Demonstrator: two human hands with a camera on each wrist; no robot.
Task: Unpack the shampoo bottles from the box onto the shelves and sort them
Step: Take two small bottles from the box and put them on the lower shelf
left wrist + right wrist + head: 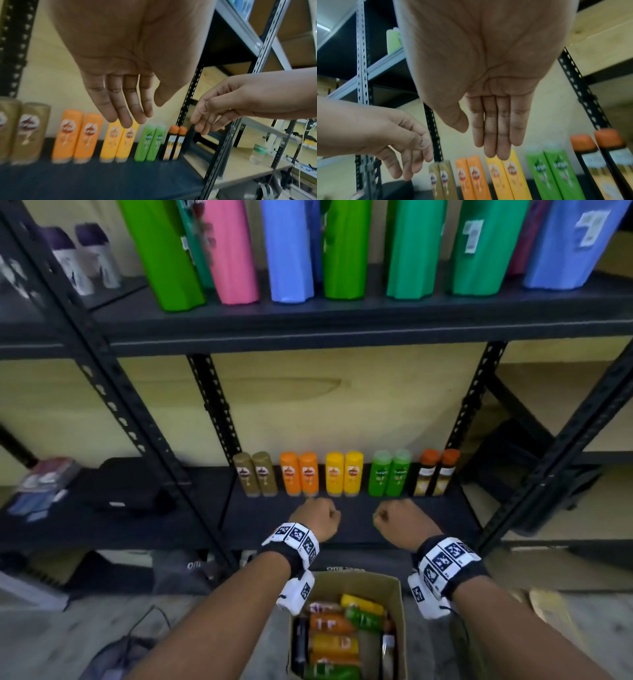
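Five pairs of small shampoo bottles stand in a row at the back of the lower shelf [267, 522]: gold [255, 474], orange [299, 474], yellow [344, 474], green [389, 474] and black with orange caps [433, 474]. My left hand [317, 518] hovers in front of the orange and yellow pairs, my right hand [397, 517] in front of the green pair. In the wrist views the left hand's fingers [126, 112] and the right hand's fingers [494, 135] hang straight and hold nothing. On the floor below, the open cardboard box [400, 628] holds several orange, yellow and green bottles.
The upper shelf [342, 320] carries tall green, pink and blue bottles [287, 251]. Perforated black posts [219, 412] frame the bay. A black case [126, 487] and packaged items [44, 484] lie on the left neighbouring shelf. Cables run across the floor at lower left.
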